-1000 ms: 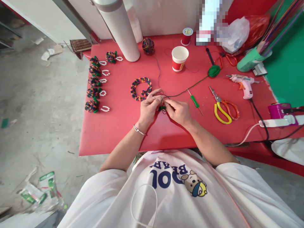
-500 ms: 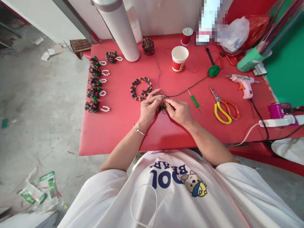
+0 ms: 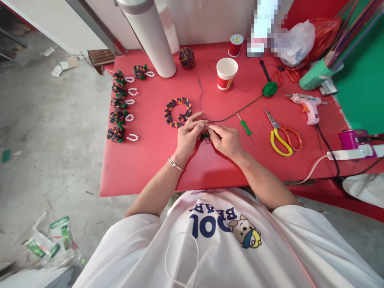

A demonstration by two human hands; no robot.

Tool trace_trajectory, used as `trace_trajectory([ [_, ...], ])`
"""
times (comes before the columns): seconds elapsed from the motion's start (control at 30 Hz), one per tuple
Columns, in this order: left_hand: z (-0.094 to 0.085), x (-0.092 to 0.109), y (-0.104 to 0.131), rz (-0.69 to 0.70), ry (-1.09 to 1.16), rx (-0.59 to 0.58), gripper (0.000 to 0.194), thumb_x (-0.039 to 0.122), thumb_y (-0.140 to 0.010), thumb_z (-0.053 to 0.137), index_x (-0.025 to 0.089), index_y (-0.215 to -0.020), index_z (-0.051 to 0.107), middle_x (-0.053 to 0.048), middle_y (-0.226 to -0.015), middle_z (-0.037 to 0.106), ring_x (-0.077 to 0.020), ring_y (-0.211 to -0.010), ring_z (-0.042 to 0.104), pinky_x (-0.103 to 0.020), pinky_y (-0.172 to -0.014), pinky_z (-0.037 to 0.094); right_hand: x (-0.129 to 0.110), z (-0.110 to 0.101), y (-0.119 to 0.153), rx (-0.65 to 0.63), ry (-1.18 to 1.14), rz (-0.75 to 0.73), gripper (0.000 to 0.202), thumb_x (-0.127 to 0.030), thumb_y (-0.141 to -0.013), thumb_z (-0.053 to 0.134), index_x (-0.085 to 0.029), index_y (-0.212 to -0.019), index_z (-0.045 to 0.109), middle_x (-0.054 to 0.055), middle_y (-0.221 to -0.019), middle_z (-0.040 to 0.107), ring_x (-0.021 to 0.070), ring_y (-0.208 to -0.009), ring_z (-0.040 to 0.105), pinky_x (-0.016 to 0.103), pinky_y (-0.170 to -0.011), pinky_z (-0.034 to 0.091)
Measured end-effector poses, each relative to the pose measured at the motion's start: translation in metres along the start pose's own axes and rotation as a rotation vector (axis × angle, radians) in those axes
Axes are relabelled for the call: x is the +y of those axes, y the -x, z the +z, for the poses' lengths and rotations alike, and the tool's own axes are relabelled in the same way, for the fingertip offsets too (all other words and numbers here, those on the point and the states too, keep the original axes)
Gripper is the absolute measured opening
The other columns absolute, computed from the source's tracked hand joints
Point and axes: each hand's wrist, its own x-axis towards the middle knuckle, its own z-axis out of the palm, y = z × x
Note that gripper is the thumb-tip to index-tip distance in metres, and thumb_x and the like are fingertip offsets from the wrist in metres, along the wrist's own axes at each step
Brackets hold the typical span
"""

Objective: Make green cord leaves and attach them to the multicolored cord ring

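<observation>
My left hand (image 3: 189,137) is closed in a pinch on a small piece of green yarn work (image 3: 205,137), with dark loops hanging below the fingertips. Facing it, my right hand (image 3: 225,141) pinches a thin, pale-tipped tool that looks like a crochet hook, mostly hidden by the fingers. Both sets of fingertips nearly touch. A green strand (image 3: 229,117) runs from the hands to a green yarn ball (image 3: 270,89). Just beyond my left hand lies a curled multicoloured crocheted strip (image 3: 168,109). A thinner strand leads up to a multicoloured yarn ball (image 3: 187,58).
On the red table (image 3: 144,168), several yarn flowers (image 3: 115,134) with bead loops line the left. A white flask (image 3: 156,44) and a paper cup (image 3: 227,74) stand behind. To the right lie a green-handled tool (image 3: 246,128), scissors (image 3: 280,138) and a pink glue gun (image 3: 310,109) with its cord.
The fingertips have shifted very slightly, and a pale tip shows a little more clearly between them. Everything else stays where it was.
</observation>
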Motion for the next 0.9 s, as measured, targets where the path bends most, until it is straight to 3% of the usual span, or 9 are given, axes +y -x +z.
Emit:
trace_trajectory([
  [0.23, 0.0011, 0.0027, 0.0001, -0.019, 0.044, 0.003, 0.019, 0.04, -0.08, 0.085, 0.023, -0.089, 0.087, -0.011, -0.146, 0.066, -0.0161, -0.092, 0.068, -0.023, -0.053, 0.044, 0.0008, 0.0005, 0.0002, -0.019, 0.003, 0.015, 0.027, -0.029, -0.106, 0.055, -0.022, -0.112, 0.08, 0.006, -0.101, 0.087, 0.0175, -0.085, 0.081, 0.026, -0.075, 0.056],
  [0.37, 0.001, 0.003, -0.0001, -0.033, 0.057, 0.011, 0.019, 0.039, -0.08, 0.085, 0.023, -0.09, 0.087, -0.011, -0.145, 0.067, -0.0128, -0.084, 0.066, -0.022, -0.05, 0.041, 0.0001, 0.0003, 0.0003, -0.018, 0.0, 0.011, 0.028, -0.028, -0.106, 0.055, -0.022, -0.113, 0.08, 0.006, -0.099, 0.087, 0.0171, -0.084, 0.081, 0.026, -0.074, 0.055],
  [0.57, 0.0008, 0.0018, -0.0004, -0.029, 0.057, 0.009, 0.021, 0.04, -0.081, 0.083, 0.022, -0.09, 0.087, -0.012, -0.144, 0.068, -0.0151, -0.09, 0.068, -0.022, -0.052, 0.043, -0.0006, -0.0003, 0.0005, -0.013, -0.002, -0.006, 0.028, -0.028, -0.106, 0.054, -0.021, -0.112, 0.08, 0.006, -0.101, 0.087, 0.0171, -0.084, 0.081, 0.026, -0.074, 0.055],
  [0.9, 0.0022, 0.0042, 0.0011, -0.039, 0.072, 0.025, 0.019, 0.04, -0.082, 0.082, 0.022, -0.088, 0.086, -0.009, -0.149, 0.066, -0.0074, -0.069, 0.058, -0.024, -0.048, 0.039, 0.0, 0.001, 0.0008, -0.021, 0.008, -0.005, 0.028, -0.029, -0.106, 0.054, -0.022, -0.111, 0.08, 0.006, -0.097, 0.086, 0.0167, -0.081, 0.08, 0.026, -0.074, 0.054],
])
